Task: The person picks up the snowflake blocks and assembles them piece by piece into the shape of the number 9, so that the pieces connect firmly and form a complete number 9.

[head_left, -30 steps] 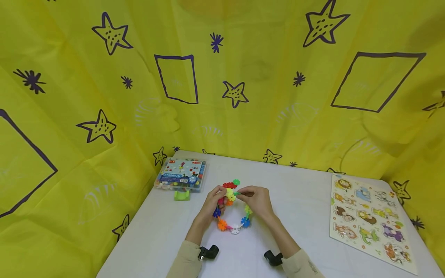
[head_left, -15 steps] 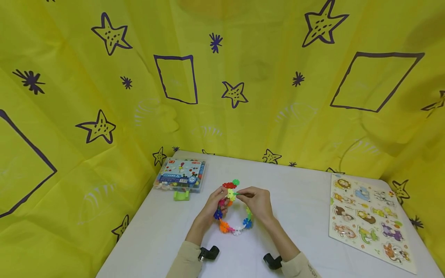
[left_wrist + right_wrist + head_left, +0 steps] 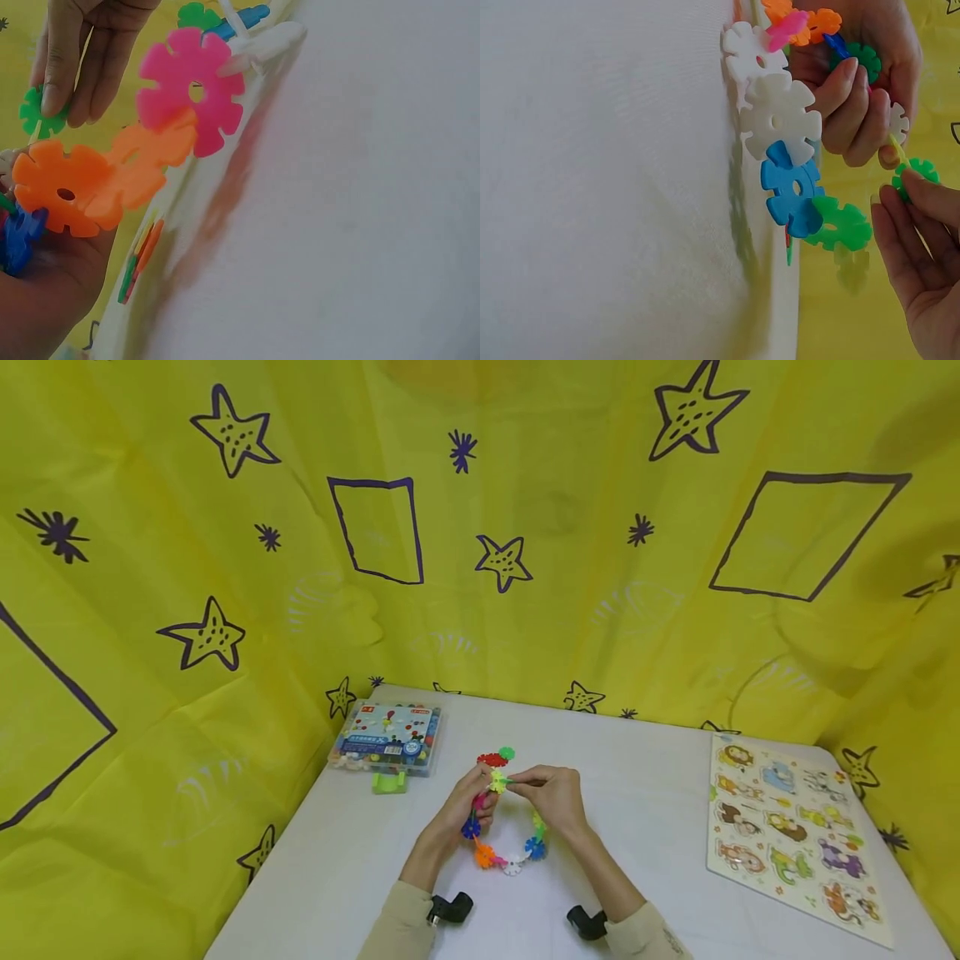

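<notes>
On the white tabletop [image 3: 660,810] a ring of snowflake building discs [image 3: 507,827] stands between both hands: orange, white, blue, green, pink and red notched pieces slotted edge to edge. Left hand [image 3: 467,802] fingers grip its left side; right hand [image 3: 549,795] fingers pinch a small green disc [image 3: 913,174] at the top.

Box of plastic discs [image 3: 387,738] far left, animal puzzle board [image 3: 793,833] right, on white table [image 3: 660,802].
</notes>
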A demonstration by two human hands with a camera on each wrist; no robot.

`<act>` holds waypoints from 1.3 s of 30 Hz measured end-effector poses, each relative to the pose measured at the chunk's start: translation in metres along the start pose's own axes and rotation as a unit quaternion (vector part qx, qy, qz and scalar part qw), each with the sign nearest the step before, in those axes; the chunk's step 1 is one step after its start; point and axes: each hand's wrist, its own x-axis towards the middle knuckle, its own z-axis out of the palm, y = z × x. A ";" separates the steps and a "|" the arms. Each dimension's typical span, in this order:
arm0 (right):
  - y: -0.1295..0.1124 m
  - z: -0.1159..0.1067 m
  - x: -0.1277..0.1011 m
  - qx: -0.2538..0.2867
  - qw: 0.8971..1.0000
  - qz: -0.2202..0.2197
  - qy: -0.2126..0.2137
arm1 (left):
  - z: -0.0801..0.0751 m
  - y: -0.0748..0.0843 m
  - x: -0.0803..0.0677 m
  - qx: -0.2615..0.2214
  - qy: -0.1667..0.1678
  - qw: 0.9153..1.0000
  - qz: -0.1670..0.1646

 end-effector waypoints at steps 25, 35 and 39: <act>0.016 0.026 0.026 -0.214 0.962 0.074 -0.151 | -0.017 0.012 -0.004 0.076 0.072 0.994 0.027; 0.022 0.029 0.028 -0.203 0.970 0.079 -0.110 | -0.015 0.008 -0.003 0.118 0.091 0.989 0.025; 0.020 0.021 0.025 -0.149 0.983 0.079 -0.073 | -0.017 0.006 -0.003 0.139 0.091 0.986 0.020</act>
